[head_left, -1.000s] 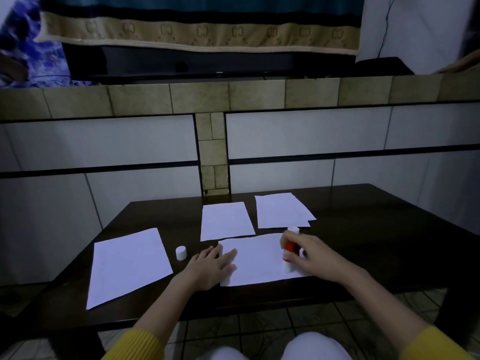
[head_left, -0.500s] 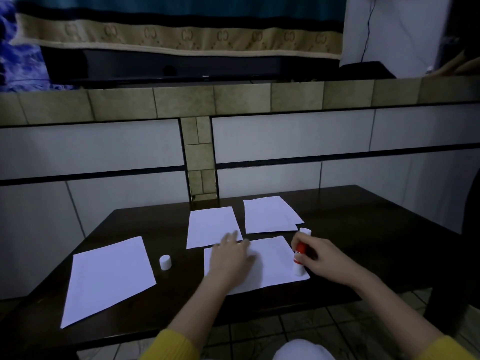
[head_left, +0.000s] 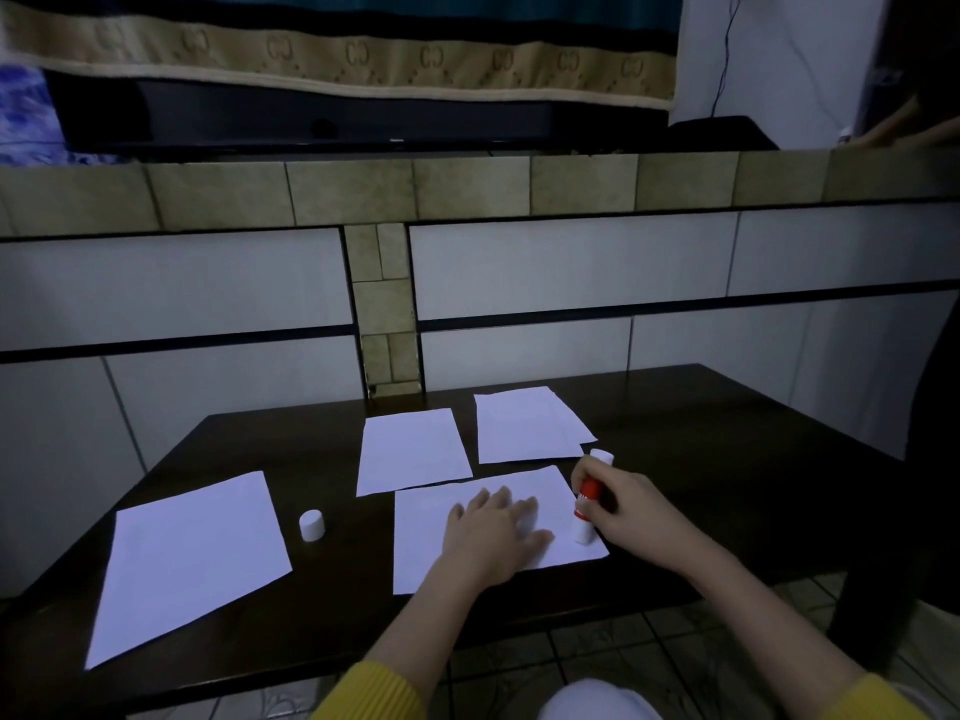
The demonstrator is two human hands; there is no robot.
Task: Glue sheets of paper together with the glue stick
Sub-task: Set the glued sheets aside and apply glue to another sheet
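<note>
A white sheet of paper [head_left: 431,532] lies near the front edge of the dark table [head_left: 727,459]. My left hand [head_left: 493,537] presses flat on its middle with fingers spread. My right hand [head_left: 628,504] grips a red and white glue stick [head_left: 589,498], held upright with its lower end on the sheet's right edge. The glue stick's white cap [head_left: 311,525] stands on the table left of the sheet. Another sheet [head_left: 410,449] lies just behind, a small stack [head_left: 524,426] behind to the right, and a larger sheet [head_left: 192,558] at the far left.
A tiled wall [head_left: 519,262] rises right behind the table's far edge. The table's front edge runs just before my forearms, with tiled floor [head_left: 597,652] below. A dark shape [head_left: 935,459] stands at the right edge of view.
My left hand has moved right from the sheet's left edge onto its middle. The glue stick has shifted toward the sheet's right edge. The camera has turned slightly left.
</note>
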